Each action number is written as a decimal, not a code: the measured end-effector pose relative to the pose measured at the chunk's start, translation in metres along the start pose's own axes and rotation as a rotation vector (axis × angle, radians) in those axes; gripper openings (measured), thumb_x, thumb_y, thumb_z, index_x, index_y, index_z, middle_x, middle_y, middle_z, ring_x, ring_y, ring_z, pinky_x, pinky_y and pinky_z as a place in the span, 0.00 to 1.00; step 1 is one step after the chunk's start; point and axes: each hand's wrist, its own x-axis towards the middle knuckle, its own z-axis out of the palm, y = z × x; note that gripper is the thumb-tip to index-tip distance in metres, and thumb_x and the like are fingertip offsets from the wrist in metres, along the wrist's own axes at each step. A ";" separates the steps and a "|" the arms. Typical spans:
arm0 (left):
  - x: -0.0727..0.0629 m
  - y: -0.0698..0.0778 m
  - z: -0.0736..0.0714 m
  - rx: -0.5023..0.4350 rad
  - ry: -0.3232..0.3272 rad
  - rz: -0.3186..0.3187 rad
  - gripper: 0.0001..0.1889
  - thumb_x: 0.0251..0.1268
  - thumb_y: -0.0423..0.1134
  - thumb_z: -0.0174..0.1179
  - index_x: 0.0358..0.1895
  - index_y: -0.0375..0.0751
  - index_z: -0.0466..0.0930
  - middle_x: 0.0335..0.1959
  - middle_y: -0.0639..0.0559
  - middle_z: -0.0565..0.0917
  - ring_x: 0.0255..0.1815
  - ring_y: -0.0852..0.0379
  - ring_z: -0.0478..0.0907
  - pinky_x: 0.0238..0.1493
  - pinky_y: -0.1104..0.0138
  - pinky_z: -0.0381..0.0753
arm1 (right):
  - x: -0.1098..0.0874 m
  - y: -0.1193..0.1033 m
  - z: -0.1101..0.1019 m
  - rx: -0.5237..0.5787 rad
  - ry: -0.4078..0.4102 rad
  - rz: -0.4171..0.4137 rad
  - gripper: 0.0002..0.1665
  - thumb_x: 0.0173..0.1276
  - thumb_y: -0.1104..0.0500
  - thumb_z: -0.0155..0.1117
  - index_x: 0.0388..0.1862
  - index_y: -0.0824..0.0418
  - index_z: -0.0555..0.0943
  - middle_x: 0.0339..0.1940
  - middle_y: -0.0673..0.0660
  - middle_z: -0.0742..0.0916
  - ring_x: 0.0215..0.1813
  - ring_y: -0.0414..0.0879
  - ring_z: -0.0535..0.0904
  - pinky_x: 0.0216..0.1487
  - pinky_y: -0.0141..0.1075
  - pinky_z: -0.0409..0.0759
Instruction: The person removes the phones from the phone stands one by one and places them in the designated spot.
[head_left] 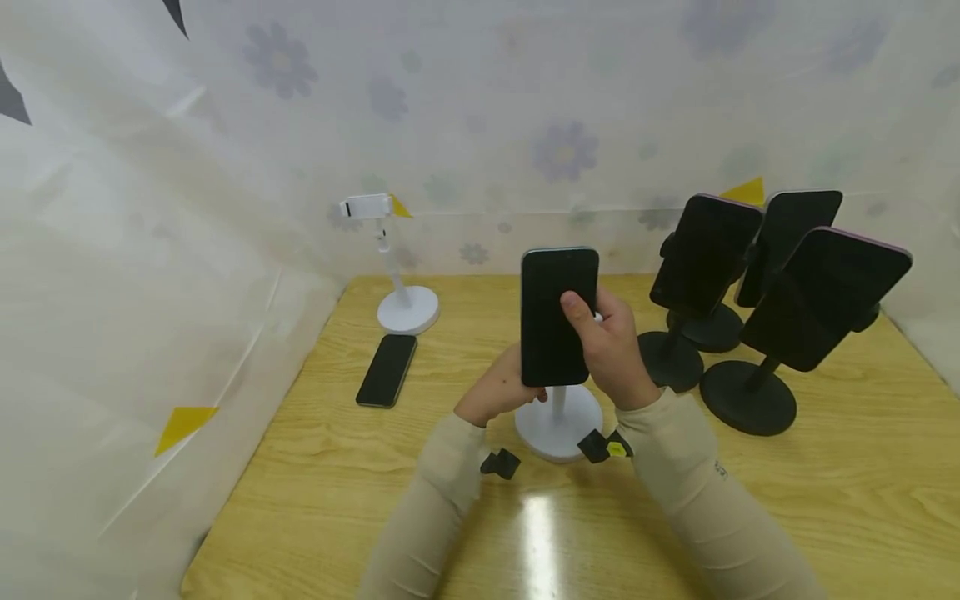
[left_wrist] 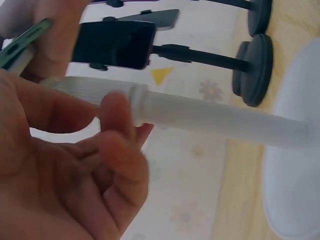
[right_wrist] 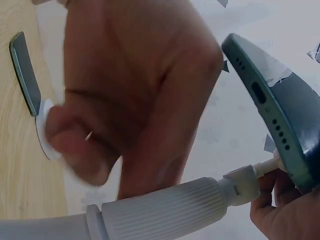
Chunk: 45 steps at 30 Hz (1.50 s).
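Note:
A dark-screened smartphone with a green edge stands upright at the top of a white phone stand, whose round base is on the table. My right hand grips the phone from its right side, thumb across the screen and fingers behind. Lower and to the left, my left hand is partly hidden by the phone. In the left wrist view, the curled fingers of my left hand hold the stand by its ribbed collar. That ribbed collar also shows below the clamp in the right wrist view.
To the left, another white stand with a sideways clamp is at the table's back. A second smartphone lies flat before it. Three black stands hold phones at the right. A flowered sheet backs the wooden table.

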 end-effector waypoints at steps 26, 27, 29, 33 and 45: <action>0.006 -0.021 0.027 0.181 -0.082 -0.099 0.22 0.80 0.54 0.42 0.53 0.37 0.75 0.50 0.37 0.79 0.23 0.56 0.69 0.27 0.69 0.72 | 0.000 -0.001 -0.001 0.054 -0.012 -0.049 0.15 0.78 0.58 0.53 0.56 0.63 0.80 0.45 0.42 0.87 0.46 0.39 0.85 0.47 0.32 0.85; 0.006 -0.021 0.027 0.180 -0.090 -0.103 0.23 0.80 0.54 0.42 0.53 0.37 0.75 0.51 0.37 0.79 0.23 0.56 0.69 0.27 0.69 0.71 | 0.000 -0.001 -0.001 0.048 -0.012 -0.048 0.16 0.78 0.59 0.53 0.56 0.65 0.79 0.45 0.42 0.87 0.46 0.39 0.85 0.47 0.32 0.85; 0.006 -0.021 0.026 0.174 -0.104 -0.110 0.23 0.80 0.53 0.42 0.53 0.37 0.75 0.51 0.36 0.79 0.23 0.55 0.69 0.27 0.69 0.70 | 0.000 -0.002 -0.001 0.024 -0.014 -0.048 0.17 0.77 0.61 0.54 0.58 0.70 0.77 0.46 0.41 0.86 0.46 0.39 0.85 0.47 0.32 0.85; 0.006 -0.021 0.025 0.170 -0.099 -0.083 0.22 0.79 0.52 0.43 0.53 0.36 0.76 0.50 0.37 0.80 0.31 0.51 0.75 0.33 0.69 0.73 | 0.001 -0.003 -0.002 -0.014 -0.025 -0.060 0.18 0.76 0.65 0.54 0.59 0.73 0.74 0.46 0.41 0.84 0.46 0.38 0.84 0.45 0.31 0.86; 0.008 -0.021 0.028 0.205 -0.078 -0.059 0.20 0.79 0.49 0.45 0.57 0.37 0.75 0.49 0.47 0.81 0.53 0.45 0.80 0.53 0.66 0.77 | 0.001 -0.005 -0.006 -0.082 -0.072 -0.214 0.12 0.72 0.69 0.57 0.50 0.72 0.81 0.53 0.46 0.81 0.55 0.44 0.76 0.51 0.28 0.80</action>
